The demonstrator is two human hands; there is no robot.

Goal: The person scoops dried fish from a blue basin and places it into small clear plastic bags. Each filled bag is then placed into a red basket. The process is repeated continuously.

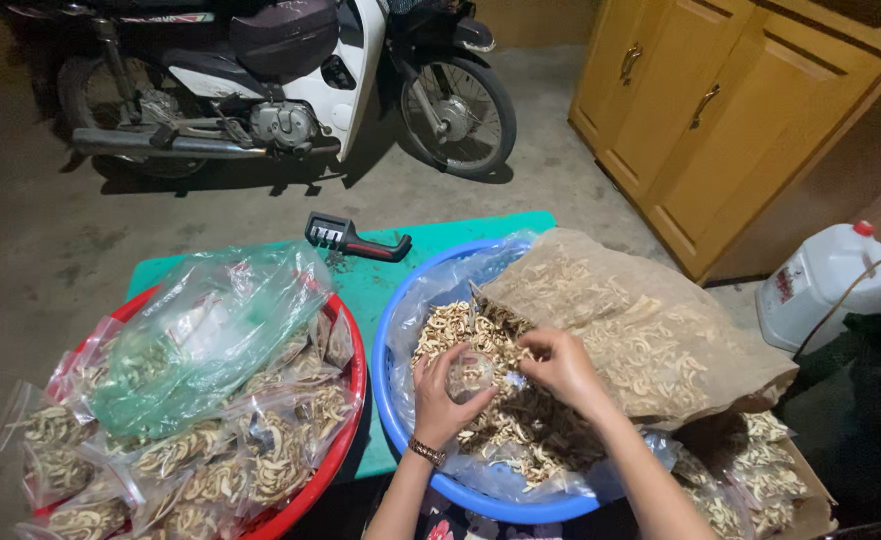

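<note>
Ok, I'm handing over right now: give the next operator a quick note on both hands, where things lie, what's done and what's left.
Left hand: holds a small clear bag over the blue basin.
Right hand: at the bag's mouth, fingers on dried slices.
Basin: plastic-lined, loose slices inside, large open bag of slices leaning over its right side.
Done: many filled small packets piled in the red basin on the left.
Left: plenty of loose slices remain unbagged.
</note>
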